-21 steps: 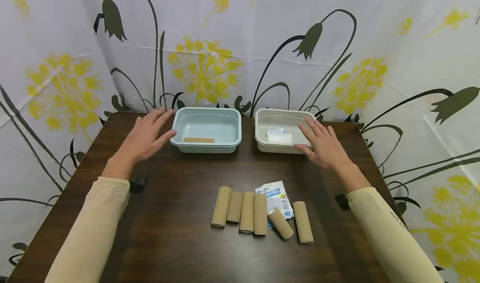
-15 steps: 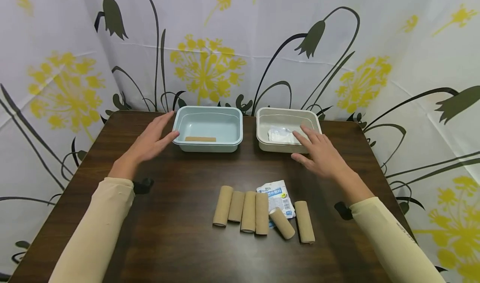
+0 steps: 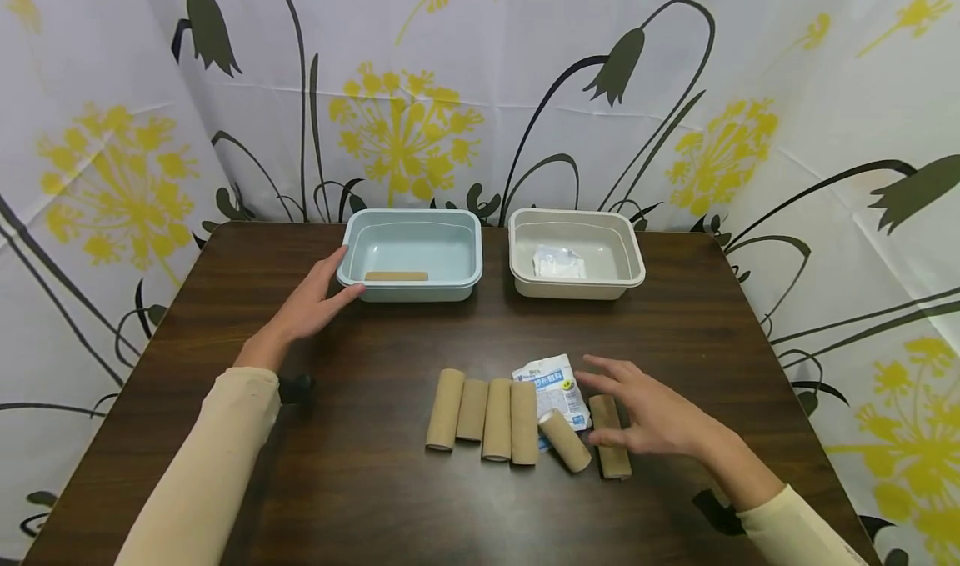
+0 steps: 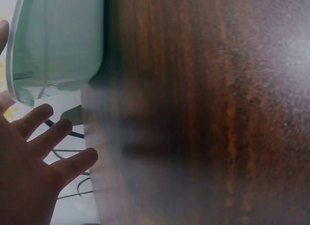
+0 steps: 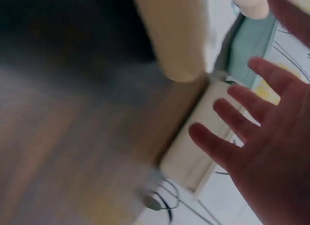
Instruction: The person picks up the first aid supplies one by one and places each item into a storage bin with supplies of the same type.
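My left hand (image 3: pixel 303 303) is at the left front corner of a pale blue plastic bin (image 3: pixel 420 294), fingers extended along its rim; the left wrist view shows them spread beside the bin's wall (image 4: pixel 63 41). My right hand (image 3: pixel 652 408) hovers with fingers apart over the rightmost cardboard tube (image 3: pixel 617 463), partly covering it. The right wrist view shows the spread fingers close to a tube (image 5: pixel 181 46), gripping nothing. Left of it, a short tube (image 3: pixel 564 441) leans on a white and blue packet (image 3: pixel 555 387) with printed text. Several more tubes (image 3: pixel 497 420) lie side by side.
A beige bin (image 3: pixel 573 289) at the table's back holds a white packet (image 3: pixel 557 262). Inside the blue bin lies a brown cardboard piece (image 3: pixel 396 276), partly hidden by the front rim. A flowered curtain (image 3: pixel 480 91) hangs behind the dark wooden table (image 3: pixel 360 483).
My right hand has moved from over the beige bin down toward the front, to the rightmost tube. My left hand has shifted slightly down and right along the blue bin's corner.
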Demonstrator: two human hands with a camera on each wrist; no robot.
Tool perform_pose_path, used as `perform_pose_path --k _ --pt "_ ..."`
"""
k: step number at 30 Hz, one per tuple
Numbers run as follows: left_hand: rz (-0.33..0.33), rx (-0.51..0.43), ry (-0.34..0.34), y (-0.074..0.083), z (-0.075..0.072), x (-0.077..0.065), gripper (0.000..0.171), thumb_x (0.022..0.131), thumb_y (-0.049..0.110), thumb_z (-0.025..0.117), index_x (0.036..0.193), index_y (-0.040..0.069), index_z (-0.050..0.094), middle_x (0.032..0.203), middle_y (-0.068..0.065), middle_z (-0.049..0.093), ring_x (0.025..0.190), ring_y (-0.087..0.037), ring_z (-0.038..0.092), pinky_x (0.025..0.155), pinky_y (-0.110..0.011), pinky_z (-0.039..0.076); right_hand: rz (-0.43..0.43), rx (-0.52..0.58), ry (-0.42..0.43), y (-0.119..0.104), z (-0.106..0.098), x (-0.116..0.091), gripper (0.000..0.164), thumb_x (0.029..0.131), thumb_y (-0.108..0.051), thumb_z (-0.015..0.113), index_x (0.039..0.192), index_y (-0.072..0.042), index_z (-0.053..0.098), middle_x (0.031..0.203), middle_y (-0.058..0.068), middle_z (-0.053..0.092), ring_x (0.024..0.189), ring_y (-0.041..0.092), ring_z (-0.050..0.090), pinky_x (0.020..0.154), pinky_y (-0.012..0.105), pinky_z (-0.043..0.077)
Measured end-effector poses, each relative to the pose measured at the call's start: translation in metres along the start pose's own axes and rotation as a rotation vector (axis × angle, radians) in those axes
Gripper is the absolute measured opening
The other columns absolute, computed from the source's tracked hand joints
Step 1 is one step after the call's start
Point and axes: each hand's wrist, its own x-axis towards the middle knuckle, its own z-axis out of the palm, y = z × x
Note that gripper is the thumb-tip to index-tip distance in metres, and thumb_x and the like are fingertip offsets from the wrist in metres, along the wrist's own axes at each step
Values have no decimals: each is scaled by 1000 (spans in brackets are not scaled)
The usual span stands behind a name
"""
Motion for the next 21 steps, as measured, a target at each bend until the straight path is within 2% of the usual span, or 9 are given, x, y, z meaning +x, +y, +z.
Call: perform_pose_path --k 5,10,16,21 --pt "-14 -28 31 -3 5 0 83 98 44 57 160 17 8 158 -22 19 142 -42 23 106 -67 22 14 64 -93 1 19 -22 97 69 -46 87 151 -21 42 159 11 24 139 33 31 95 56 44" --pt "-6 -62 56 -5 10 2 85 97 44 57 160 20 5 162 -15 12 146 -38 17 109 -65 19 4 44 -102 2 28 -28 105 62 -38 93 151 -23 40 160 10 22 141 33 28 94 55 45" --pt "-9 -77 87 -7 17 4 86 98 46 56 159 23 1 164 -7 8 147 -34 15 111 -63 17 -1 -16 -91 2 25 -27 99 63 -25 92 149 -23 43 155 11 31 135 31 36 91 52 47" --pt "-24 -79 90 -8 21 6 87 98 48 55 159 27 -3 164 -3 6 148 -32 14 111 -63 17 29 -30 -108 -1 19 -26 92 66 -31 91 146 -22 47 150 12 38 128 32 45 91 52 48"
